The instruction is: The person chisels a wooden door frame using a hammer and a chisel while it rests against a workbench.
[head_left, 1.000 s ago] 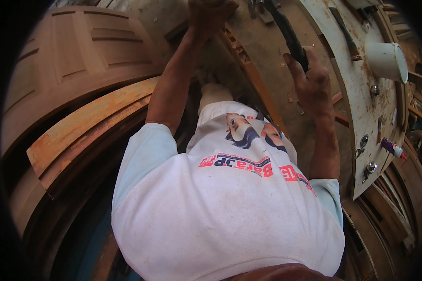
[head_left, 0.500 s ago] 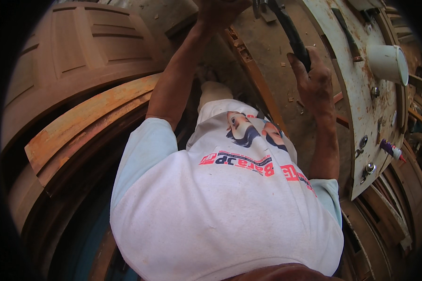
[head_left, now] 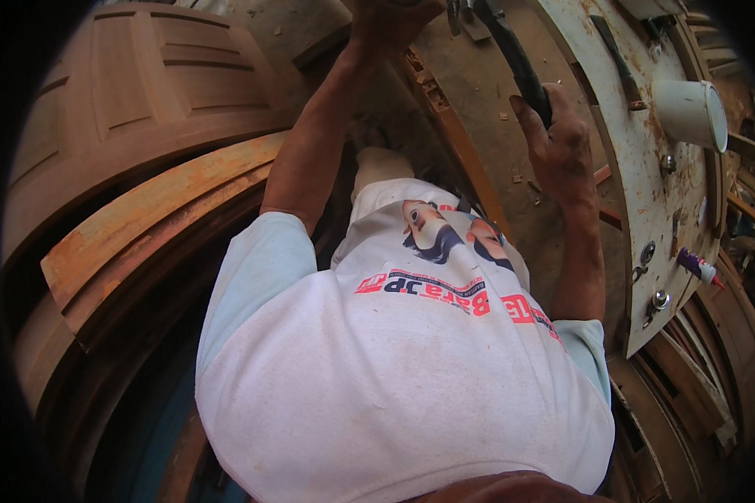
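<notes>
Leverage is probably explaining why the right hand [head_left: 559,144] is gripping one black-handled tool [head_left: 522,67] near its lower end; the left hand [head_left: 392,25] is resting at the top edge, its hold impossible to tell. One notched wooden beam [head_left: 468,152] is slanting between them, while the tabletop [head_left: 633,159] is carrying one white container [head_left: 686,115] and one tube [head_left: 696,265], seemingly for easy reach.

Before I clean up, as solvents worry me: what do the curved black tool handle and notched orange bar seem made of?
Curved black tool handle: probably rubber or plastic, evenly dark, dull. Notched orange bar: likely wood, perhaps varnished, given its orange face and rough notches.
</notes>
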Available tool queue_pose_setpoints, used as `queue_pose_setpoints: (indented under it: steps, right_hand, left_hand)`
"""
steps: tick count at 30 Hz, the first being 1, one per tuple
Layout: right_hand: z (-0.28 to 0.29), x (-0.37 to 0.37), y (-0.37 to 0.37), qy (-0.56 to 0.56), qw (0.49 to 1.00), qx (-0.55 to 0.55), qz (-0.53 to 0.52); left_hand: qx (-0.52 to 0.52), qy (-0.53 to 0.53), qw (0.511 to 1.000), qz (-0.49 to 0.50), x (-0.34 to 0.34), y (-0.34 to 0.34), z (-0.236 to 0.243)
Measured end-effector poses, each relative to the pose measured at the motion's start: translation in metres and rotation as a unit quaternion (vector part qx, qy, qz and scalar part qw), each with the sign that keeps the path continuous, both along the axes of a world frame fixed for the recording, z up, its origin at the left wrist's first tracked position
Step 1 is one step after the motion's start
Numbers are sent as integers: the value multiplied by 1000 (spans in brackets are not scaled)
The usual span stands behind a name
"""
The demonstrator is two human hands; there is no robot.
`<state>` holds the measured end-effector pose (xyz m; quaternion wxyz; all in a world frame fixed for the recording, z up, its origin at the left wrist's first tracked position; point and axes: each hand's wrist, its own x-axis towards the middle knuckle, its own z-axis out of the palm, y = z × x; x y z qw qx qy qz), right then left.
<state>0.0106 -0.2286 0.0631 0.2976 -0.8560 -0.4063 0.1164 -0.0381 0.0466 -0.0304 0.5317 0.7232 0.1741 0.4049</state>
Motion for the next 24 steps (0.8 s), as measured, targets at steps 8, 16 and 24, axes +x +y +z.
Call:
queue_pose_setpoints:
  steps: [8, 16, 24]
  right_hand:
    - [31, -12, 18, -37, 992, 115, 21]
    - [40, 4, 38, -168, 981, 24, 97]
    - [47, -2, 37, -196, 969, -95, 113]
  left_hand:
    - [124, 21, 992, -16, -14, 6, -17]
    - [158, -146, 975, -59, -6, 7, -23]
    - [36, -134, 990, -24, -3, -4, -28]
